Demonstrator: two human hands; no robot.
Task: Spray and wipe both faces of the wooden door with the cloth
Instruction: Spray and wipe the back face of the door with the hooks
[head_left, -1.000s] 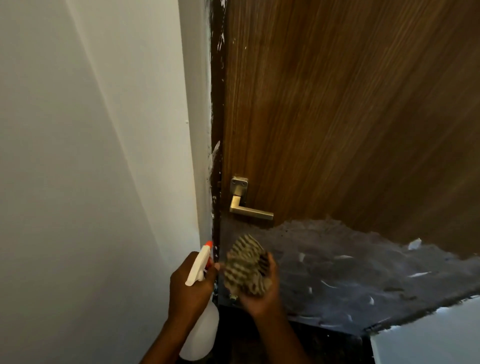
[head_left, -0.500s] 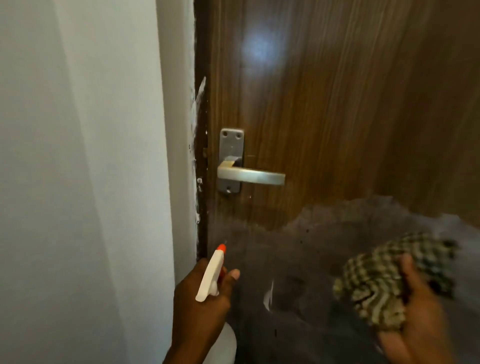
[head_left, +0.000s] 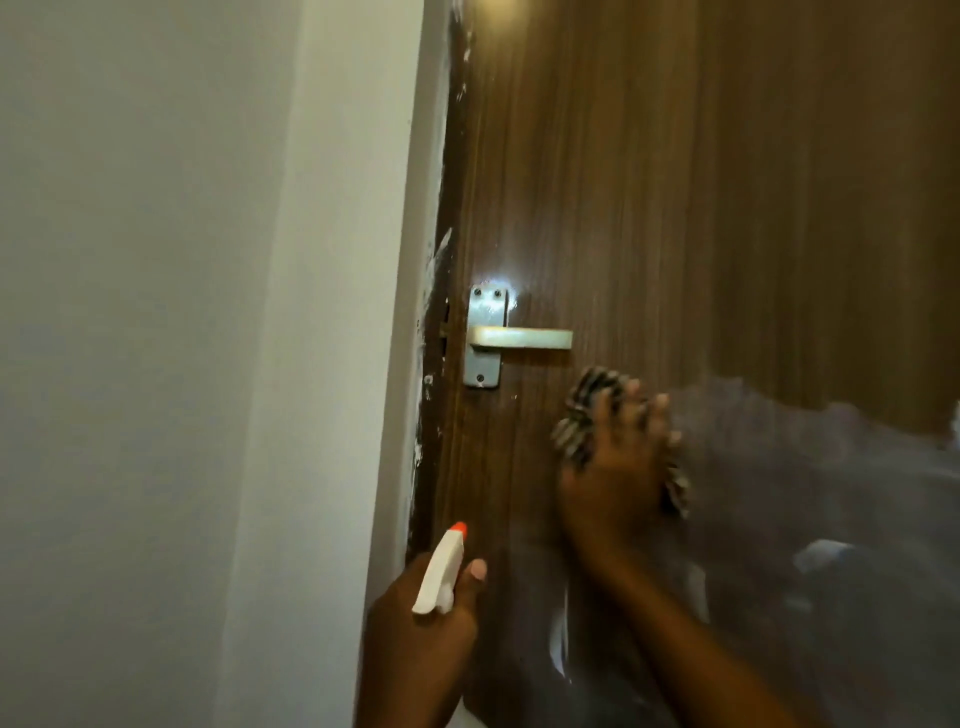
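Note:
The brown wooden door fills the right of the head view, with a metal lever handle near its left edge. My right hand presses a striped cloth flat against the door just below and right of the handle, fingers stretched upward over it. Lower left, my left hand grips a white spray bottle. Its orange nozzle points up toward the door edge. The bottle's body is hidden below the frame.
A white wall takes up the left half. The dark door frame edge carries white paint chips. A dull grey scuffed patch covers the door's lower right part.
My right hand has carried the cloth from the lower right up and left to just under the handle. The view has tilted upward. My left hand keeps the bottle in about the same place.

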